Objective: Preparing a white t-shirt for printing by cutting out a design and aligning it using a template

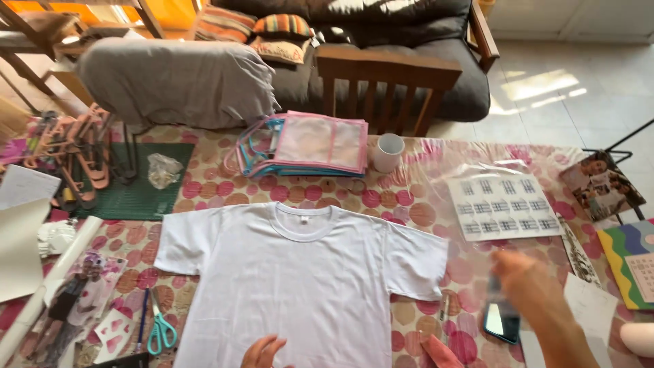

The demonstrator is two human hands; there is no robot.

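A white T-shirt (306, 279) lies flat, front up, on a table covered with a pink-and-orange dotted cloth (409, 204). My left hand (262, 353) rests on the shirt's lower middle, fingers apart, holding nothing. My right hand (528, 283) is blurred, raised to the right of the shirt above a dark phone (502, 322); it seems to grip a small clear object that I cannot make out. A sheet of small printed labels (503, 206) lies beyond it.
A white mug (388, 151) and a stack of pink-and-blue pouches (306, 145) sit behind the shirt. Teal-handled scissors (161, 332), photo prints (78, 300), a green cutting mat (146, 184) and pink hangers (75, 146) are at the left. Sofa and wooden chair stand beyond.
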